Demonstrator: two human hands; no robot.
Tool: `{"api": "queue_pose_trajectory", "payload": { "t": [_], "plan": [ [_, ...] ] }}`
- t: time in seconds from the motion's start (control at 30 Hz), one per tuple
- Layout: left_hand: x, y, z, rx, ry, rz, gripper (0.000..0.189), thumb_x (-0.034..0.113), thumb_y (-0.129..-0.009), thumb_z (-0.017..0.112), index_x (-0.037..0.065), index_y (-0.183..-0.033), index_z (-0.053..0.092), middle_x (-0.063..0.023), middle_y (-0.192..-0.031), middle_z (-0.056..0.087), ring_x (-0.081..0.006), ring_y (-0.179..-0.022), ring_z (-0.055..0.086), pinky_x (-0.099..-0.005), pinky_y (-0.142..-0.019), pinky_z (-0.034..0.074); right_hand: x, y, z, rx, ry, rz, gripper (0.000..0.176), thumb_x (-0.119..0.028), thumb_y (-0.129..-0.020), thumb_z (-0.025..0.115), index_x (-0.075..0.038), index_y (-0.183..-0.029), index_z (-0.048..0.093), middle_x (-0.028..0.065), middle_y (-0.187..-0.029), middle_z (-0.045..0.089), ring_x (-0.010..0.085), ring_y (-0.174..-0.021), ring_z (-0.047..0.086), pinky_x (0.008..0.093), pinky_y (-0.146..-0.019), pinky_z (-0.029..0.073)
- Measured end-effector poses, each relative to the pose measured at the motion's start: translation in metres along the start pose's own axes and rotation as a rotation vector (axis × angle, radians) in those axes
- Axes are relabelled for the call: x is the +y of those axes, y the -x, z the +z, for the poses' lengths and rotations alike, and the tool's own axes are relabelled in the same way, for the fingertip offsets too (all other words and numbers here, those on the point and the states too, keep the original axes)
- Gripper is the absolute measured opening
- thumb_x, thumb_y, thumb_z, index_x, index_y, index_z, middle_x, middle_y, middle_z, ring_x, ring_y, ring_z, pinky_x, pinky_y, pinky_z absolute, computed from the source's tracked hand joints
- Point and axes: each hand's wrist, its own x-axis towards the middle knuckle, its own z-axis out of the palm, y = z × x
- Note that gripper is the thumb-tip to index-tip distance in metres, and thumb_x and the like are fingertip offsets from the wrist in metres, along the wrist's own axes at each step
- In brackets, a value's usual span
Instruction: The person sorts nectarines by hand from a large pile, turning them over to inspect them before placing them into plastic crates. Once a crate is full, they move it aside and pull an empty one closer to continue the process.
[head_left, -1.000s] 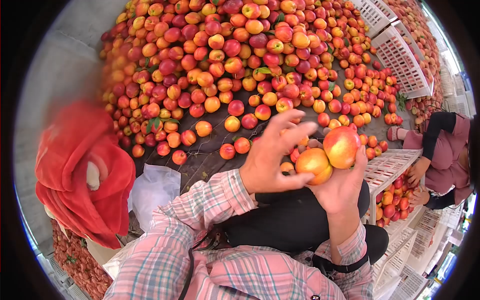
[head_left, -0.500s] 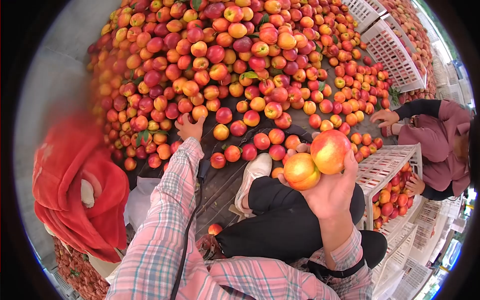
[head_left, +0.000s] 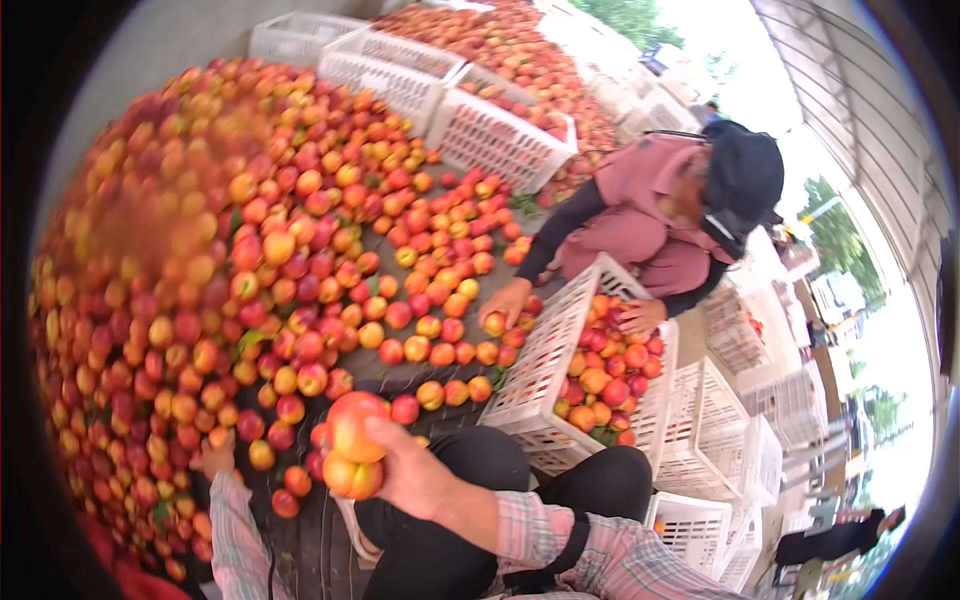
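Observation:
My right hand is raised over my knees, its fingers closed around two large red-and-yellow nectarines. The upper nectarine touches the lower, yellower nectarine. At the near edge of the big heap of nectarines, my left hand reaches down with fingers apart, at a nectarine by its fingertips. Part of that hand is blurred. Loose nectarines lie on the dark ground sheet between my hands.
A co-worker in a dark cap crouches across from me, one hand on a nectarine and the other in a white crate holding nectarines. More white crates stand at right and at the back. Another fruit heap lies behind.
The view has swung up and to the right, bringing the co-worker and more crates into sight. My right hand still holds the two nectarines; my left hand stays at the heap's edge.

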Motion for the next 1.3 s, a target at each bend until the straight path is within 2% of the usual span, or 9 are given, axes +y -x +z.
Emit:
{"api": "queue_pose_trajectory", "payload": {
  "t": [0.07,0.17,0.23,0.33,0.5,0.83,1.0,1.17,1.3],
  "plan": [
    [-0.003,0.018,-0.001,0.065,0.08,0.12,0.082,0.042,-0.066,0.079,0.002,-0.129,0.046,-0.0313,-0.132,0.021,-0.0406,-0.119,0.037,-0.041,-0.098,0.04,0.002,-0.006,-0.008,-0.002,0.003,0.019,0.058,-0.049,-0.086,0.058,-0.01,-0.126,0.043,0.0048,-0.115,0.054,0.0184,-0.103,0.057,0.0389,-0.082,0.051],
    [0.018,0.025,-0.006,0.069,-0.017,0.203,0.079,0.045,-0.068,0.077,0.004,-0.128,0.046,-0.024,-0.13,0.03,-0.0368,-0.112,0.043,-0.0399,-0.1,0.04,0.003,-0.011,-0.014,0.001,0.03,0.088,0.069,-0.058,-0.079,0.063,-0.013,-0.128,0.045,0.0028,-0.117,0.052,0.0147,-0.109,0.052,0.0428,-0.087,0.046],
    [0.069,0.037,-0.028,0.024,0.136,0.217,0.078,0.046,-0.068,0.076,0.004,-0.127,0.047,-0.0234,-0.129,0.031,-0.0366,-0.111,0.043,-0.0404,-0.099,0.04,0.004,-0.012,-0.015,0.006,0.037,0.046,0.072,-0.061,-0.076,0.064,-0.013,-0.127,0.045,0.0027,-0.118,0.052,0.0163,-0.108,0.052,0.0438,-0.089,0.045],
    [0.066,0.018,-0.032,-0.039,0.365,0.209,0.077,0.046,-0.068,0.076,0.005,-0.126,0.048,-0.0224,-0.128,0.033,-0.0363,-0.11,0.044,-0.0412,-0.098,0.041,-0.004,-0.005,-0.011,-0.034,0.078,0.049,0.072,-0.063,-0.074,0.064,-0.014,-0.125,0.047,0.0035,-0.118,0.051,0.018,-0.109,0.052,0.0454,-0.09,0.043],
    [0.069,0.041,-0.056,-0.181,0.711,0.152,0.074,0.047,-0.069,0.076,0.005,-0.124,0.049,-0.0208,-0.127,0.035,-0.0359,-0.108,0.045,-0.0425,-0.096,0.043,-0.012,0.007,-0.019,0.036,0.031,0.018,0.06,-0.057,-0.081,0.06,-0.015,-0.122,0.048,0.0017,-0.112,0.054,0.0161,-0.1,0.055,0.0431,-0.082,0.049],
    [0.099,0.116,-0.093,-0.499,1.399,0.017,0.069,0.048,-0.07,0.075,0.006,-0.12,0.052,-0.0176,-0.123,0.04,-0.0351,-0.104,0.048,-0.0451,-0.093,0.047,-0.123,0.125,-0.034,-0.082,0.095,-0.41,0.062,-0.052,-0.083,0.06,-0.008,-0.124,0.044,0.0102,-0.115,0.055,0.0248,-0.106,0.057,0.0518,-0.085,0.049],
    [0.103,0.175,-0.119,-0.653,1.71,-0.104,0.067,0.048,-0.071,0.074,0.006,-0.118,0.053,-0.016,-0.122,0.042,-0.0347,-0.102,0.05,-0.0464,-0.091,0.049,-0.209,0.174,-0.085,0.357,0.068,-0.565,0.055,-0.055,-0.081,0.059,-0.019,-0.12,0.048,0.007,-0.113,0.055,0.0255,-0.103,0.057,0.0601,-0.084,0.043],
    [0.16,0.232,-0.157,-0.99,1.846,0.057,0.062,0.045,-0.079,0.068,0.01,-0.126,0.047,-0.0135,-0.124,0.049,-0.0368,-0.11,0.049,-0.0527,-0.1,0.041,-0.231,0.197,-0.175,0.921,-0.015,-0.499,0.068,-0.053,-0.073,0.07,-0.022,-0.126,0.043,0.0078,-0.127,0.045,0.0331,-0.113,0.046,0.0604,-0.088,0.035],
    [0.183,0.252,-0.171,-1.182,1.808,0.174,0.065,0.048,-0.081,0.065,0.009,-0.128,0.045,-0.0167,-0.126,0.049,-0.0397,-0.11,0.05,-0.0515,-0.101,0.04,-0.23,0.218,-0.199,1.02,0.091,-0.404,0.073,-0.054,-0.073,0.07,-0.022,-0.131,0.039,0.0067,-0.137,0.037,0.0338,-0.12,0.038,0.0619,-0.089,0.033]
  ]
}}
